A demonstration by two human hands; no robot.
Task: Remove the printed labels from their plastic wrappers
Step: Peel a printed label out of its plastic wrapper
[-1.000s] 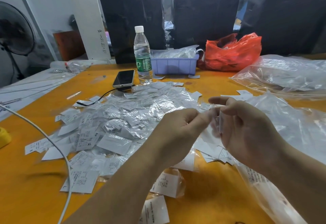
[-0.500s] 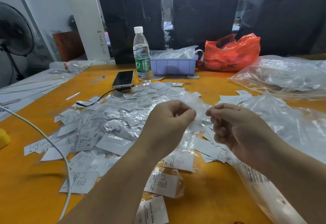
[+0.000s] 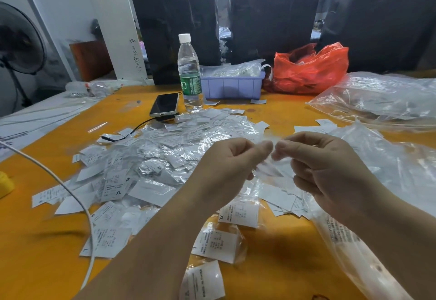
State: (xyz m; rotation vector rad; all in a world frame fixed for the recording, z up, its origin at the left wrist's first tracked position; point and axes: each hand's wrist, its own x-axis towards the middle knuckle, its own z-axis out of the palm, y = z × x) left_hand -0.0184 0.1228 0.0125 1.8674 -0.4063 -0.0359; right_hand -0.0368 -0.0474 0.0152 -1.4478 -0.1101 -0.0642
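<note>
Pinching a clear plastic wrapper [image 3: 271, 167] between both sets of fingertips, I hold my left hand [image 3: 228, 165] and right hand [image 3: 330, 172] raised above the orange table [image 3: 47, 264], knuckles up, thumbs and forefingers nearly touching. Both hands are curled tight on the wrapper; it is blurred, and I cannot tell whether a label sits inside. My 2 forearms angle in from the bottom edge and meet over the middle.

Just beyond my left hand spreads the pile of wrapped labels [image 3: 165, 158]; looser white labels [image 3: 280, 200] lie under my right hand. Bare tabletop shows at the lower left, crossed by a white cable [image 3: 77, 205], and again between my forearms. Large clear bags [image 3: 377, 101] crowd the right side.

Sizes XL, XS and L can be read on labels near the pile's front. At the far side stand a water bottle [image 3: 188, 73] with a green band, a phone [image 3: 165, 105], a lilac tray [image 3: 232, 86] and a red bag [image 3: 311, 70]. The finer print is too small to read.
</note>
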